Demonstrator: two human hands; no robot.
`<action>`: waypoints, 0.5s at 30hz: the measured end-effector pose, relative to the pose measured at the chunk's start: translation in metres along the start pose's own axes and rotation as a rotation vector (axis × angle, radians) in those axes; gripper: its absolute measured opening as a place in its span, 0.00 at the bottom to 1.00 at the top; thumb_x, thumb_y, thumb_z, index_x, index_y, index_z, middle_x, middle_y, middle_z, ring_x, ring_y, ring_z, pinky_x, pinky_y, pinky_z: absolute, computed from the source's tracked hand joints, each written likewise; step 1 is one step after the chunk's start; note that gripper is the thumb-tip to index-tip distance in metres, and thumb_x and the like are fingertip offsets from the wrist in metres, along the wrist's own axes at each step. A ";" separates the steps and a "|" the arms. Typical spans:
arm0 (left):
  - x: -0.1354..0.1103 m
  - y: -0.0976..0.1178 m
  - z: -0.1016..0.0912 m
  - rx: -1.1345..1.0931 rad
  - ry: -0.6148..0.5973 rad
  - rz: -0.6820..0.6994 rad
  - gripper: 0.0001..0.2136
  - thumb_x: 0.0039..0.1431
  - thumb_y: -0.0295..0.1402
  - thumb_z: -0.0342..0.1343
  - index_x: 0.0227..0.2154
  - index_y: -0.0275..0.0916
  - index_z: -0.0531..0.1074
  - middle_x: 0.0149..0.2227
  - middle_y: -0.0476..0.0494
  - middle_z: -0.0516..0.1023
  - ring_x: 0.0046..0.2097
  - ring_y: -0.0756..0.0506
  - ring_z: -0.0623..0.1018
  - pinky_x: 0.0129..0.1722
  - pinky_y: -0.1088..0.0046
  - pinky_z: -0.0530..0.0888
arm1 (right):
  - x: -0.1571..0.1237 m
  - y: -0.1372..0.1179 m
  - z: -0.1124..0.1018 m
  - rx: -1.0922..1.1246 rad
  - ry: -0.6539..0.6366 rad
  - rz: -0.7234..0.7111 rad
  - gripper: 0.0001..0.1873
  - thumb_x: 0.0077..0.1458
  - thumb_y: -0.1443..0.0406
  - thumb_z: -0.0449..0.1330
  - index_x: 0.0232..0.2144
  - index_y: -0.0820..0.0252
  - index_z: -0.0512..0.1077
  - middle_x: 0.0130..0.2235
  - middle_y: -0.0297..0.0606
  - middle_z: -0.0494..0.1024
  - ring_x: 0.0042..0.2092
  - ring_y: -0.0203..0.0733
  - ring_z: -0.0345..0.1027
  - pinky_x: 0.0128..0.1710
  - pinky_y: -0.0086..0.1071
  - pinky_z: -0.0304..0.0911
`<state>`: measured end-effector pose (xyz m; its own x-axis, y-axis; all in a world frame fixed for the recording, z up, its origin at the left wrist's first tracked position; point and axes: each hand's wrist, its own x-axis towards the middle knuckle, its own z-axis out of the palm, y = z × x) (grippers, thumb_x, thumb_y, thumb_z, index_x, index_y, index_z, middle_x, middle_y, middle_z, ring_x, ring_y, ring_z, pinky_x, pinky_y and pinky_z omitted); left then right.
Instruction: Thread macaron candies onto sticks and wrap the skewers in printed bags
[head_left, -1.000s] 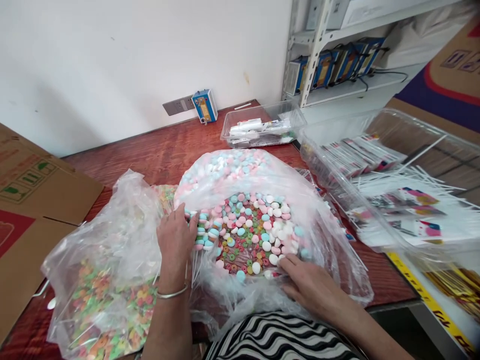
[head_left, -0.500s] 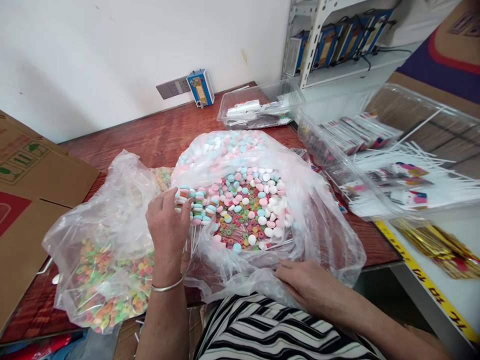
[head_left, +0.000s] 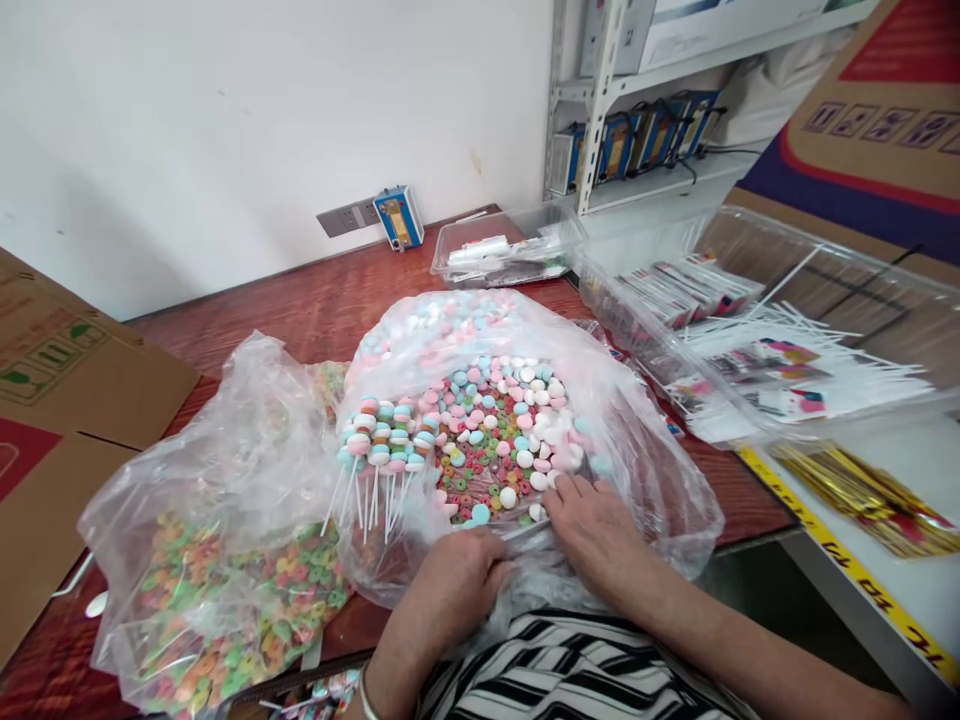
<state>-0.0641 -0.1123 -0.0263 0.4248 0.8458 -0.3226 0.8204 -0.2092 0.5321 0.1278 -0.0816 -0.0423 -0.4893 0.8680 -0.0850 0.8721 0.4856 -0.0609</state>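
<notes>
A big clear plastic bag (head_left: 645, 470) lies open on the red wooden table (head_left: 300, 300), full of pink, blue and white round candies (head_left: 525, 420) with small coloured rings among them. My left hand (head_left: 454, 585) grips the bag's near rim, fingers curled on the plastic. My right hand (head_left: 592, 525) rests on the same rim beside it, fingers pressed on the plastic at the candy's edge. A bunch of finished candy sticks (head_left: 379, 450) lies on the bag's left rim, white sticks pointing toward me.
A second clear bag (head_left: 217, 560) of coloured ring candies lies at the left. Cardboard (head_left: 67, 400) lies at far left. Clear trays (head_left: 787, 340) with white sticks and wrappers stand at right. A small tray (head_left: 502, 250) and a blue box (head_left: 399, 215) stand near the wall.
My left hand let go of the candy sticks, leaving them on the bag's left rim, and came down to the near rim. My right hand shifted slightly toward the candies.
</notes>
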 end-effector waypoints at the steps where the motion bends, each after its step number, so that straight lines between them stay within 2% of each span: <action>1: -0.003 -0.003 0.001 -0.002 0.000 -0.025 0.10 0.60 0.34 0.52 0.29 0.40 0.78 0.31 0.41 0.81 0.34 0.43 0.77 0.33 0.71 0.66 | 0.000 0.001 0.000 -0.005 0.006 -0.001 0.11 0.59 0.76 0.52 0.36 0.62 0.74 0.41 0.49 0.76 0.42 0.54 0.68 0.40 0.42 0.59; 5: -0.011 -0.010 -0.001 0.032 -0.030 -0.101 0.10 0.57 0.35 0.53 0.27 0.41 0.80 0.29 0.40 0.81 0.32 0.42 0.77 0.31 0.70 0.64 | 0.004 0.013 -0.003 0.069 -0.006 -0.037 0.10 0.57 0.75 0.55 0.36 0.63 0.74 0.41 0.50 0.77 0.44 0.54 0.68 0.41 0.41 0.59; 9: -0.011 -0.012 -0.004 -0.045 -0.012 -0.106 0.09 0.55 0.33 0.54 0.26 0.41 0.79 0.27 0.42 0.81 0.30 0.43 0.76 0.30 0.71 0.64 | 0.008 0.029 -0.013 0.357 0.004 -0.006 0.10 0.61 0.72 0.52 0.31 0.60 0.73 0.35 0.40 0.78 0.38 0.44 0.71 0.36 0.32 0.59; 12: 0.001 -0.009 -0.010 -0.346 0.178 -0.085 0.08 0.56 0.34 0.56 0.32 0.40 0.80 0.32 0.43 0.82 0.35 0.43 0.77 0.35 0.71 0.68 | 0.009 0.034 -0.020 0.510 0.078 0.051 0.13 0.64 0.68 0.50 0.32 0.58 0.73 0.33 0.37 0.78 0.36 0.42 0.72 0.35 0.30 0.59; 15: 0.019 -0.002 -0.016 -0.828 0.415 -0.115 0.15 0.56 0.38 0.58 0.44 0.39 0.77 0.39 0.41 0.82 0.40 0.43 0.78 0.41 0.70 0.72 | 0.009 0.028 -0.021 0.540 0.143 0.037 0.13 0.63 0.67 0.50 0.34 0.57 0.75 0.35 0.38 0.80 0.38 0.44 0.73 0.36 0.31 0.61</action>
<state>-0.0636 -0.0883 -0.0207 0.0567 0.9807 -0.1874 0.2468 0.1681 0.9544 0.1479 -0.0578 -0.0244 -0.4194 0.9071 0.0367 0.7403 0.3651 -0.5645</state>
